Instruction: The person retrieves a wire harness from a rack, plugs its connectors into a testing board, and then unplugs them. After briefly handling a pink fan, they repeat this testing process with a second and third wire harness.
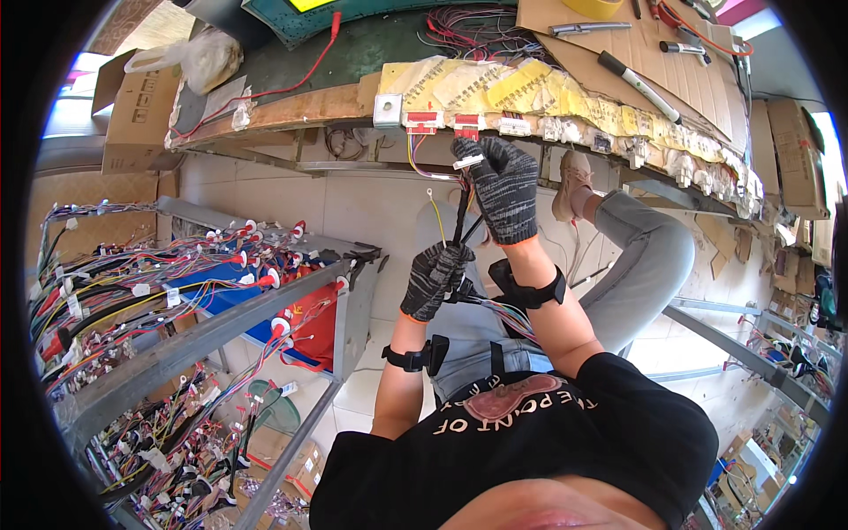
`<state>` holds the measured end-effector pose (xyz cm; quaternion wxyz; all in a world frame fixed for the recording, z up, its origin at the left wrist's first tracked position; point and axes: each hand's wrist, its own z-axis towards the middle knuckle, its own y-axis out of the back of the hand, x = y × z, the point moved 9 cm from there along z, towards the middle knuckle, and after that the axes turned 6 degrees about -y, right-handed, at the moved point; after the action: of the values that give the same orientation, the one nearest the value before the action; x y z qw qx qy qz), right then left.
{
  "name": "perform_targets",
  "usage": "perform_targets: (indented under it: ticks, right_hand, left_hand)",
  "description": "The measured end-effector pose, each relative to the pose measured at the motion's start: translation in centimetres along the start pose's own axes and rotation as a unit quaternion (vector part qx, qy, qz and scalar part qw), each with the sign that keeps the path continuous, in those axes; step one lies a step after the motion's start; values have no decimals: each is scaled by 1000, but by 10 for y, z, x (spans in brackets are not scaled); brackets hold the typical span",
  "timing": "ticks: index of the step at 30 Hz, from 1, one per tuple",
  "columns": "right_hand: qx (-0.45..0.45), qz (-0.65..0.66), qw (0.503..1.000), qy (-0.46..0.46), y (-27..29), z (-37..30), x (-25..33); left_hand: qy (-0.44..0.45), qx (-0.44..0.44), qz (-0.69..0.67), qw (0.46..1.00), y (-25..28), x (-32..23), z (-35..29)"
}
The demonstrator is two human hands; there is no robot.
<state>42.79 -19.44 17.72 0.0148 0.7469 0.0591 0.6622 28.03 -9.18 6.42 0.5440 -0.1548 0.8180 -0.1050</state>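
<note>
Both my hands wear dark grey knitted gloves. My left hand (439, 281) is closed round a wiring harness (461, 212) with black sleeving, in front of the bench edge. A yellow wire with a ring terminal (430, 193) sticks up from that fist. Higher up, my right hand (508, 190) pinches the harness's upper end, where a white plug connector (468, 162) shows at the fingertips. Just above lie two red sockets (422, 122) on the bench edge; coloured wires run from the left one toward the harness. The harness's lower wires (508, 316) trail over my lap.
More connectors (609, 140) line the bench edge below yellow labelled tape (495, 84). A marker (638, 87) and cardboard (565, 57) lie on the bench. At left, a metal rack (212, 322) carries many wire bundles. Cardboard boxes (137, 115) stand far left.
</note>
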Motion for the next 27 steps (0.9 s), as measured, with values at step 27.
perform_targets:
  ticks: [27]
  right_hand:
    - [-18, 177, 983, 46, 33, -13, -15]
  left_hand:
    - [-74, -44, -6, 996, -16, -14, -5]
